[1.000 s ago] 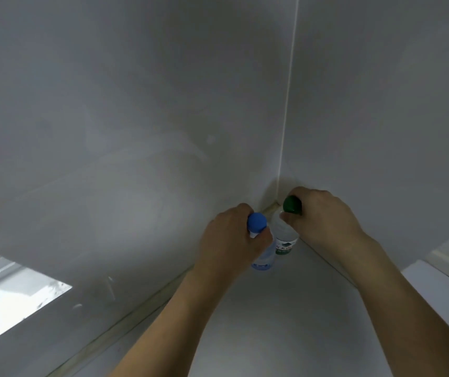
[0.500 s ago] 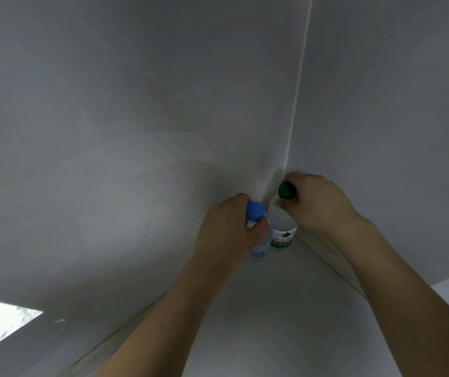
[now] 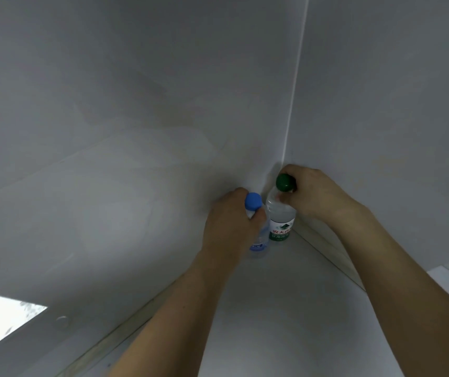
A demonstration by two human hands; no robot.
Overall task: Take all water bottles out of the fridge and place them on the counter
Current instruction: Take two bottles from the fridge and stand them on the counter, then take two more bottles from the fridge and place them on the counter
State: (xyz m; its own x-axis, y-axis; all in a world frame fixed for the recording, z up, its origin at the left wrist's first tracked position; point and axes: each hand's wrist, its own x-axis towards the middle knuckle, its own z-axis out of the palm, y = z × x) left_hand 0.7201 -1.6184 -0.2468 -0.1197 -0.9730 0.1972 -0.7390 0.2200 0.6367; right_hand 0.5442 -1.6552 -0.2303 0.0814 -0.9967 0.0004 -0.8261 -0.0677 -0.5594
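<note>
Two pale walls meet in a corner seam (image 3: 290, 126), and at its foot a plain white worktop (image 3: 266, 317) carries both bottles upright and touching: the green-capped bottle (image 3: 281, 213) closest to the seam, the blue-capped bottle (image 3: 256, 229) just in front of it. The left hand (image 3: 231, 227) wraps its fingers round the blue-capped bottle's neck under the cap, and the right hand (image 3: 315, 194) pinches the green-capped bottle just below its cap. Both look full, so fairly heavy, and their thin clear plastic may be slick; a hold at the stiff neck seems surest.
</note>
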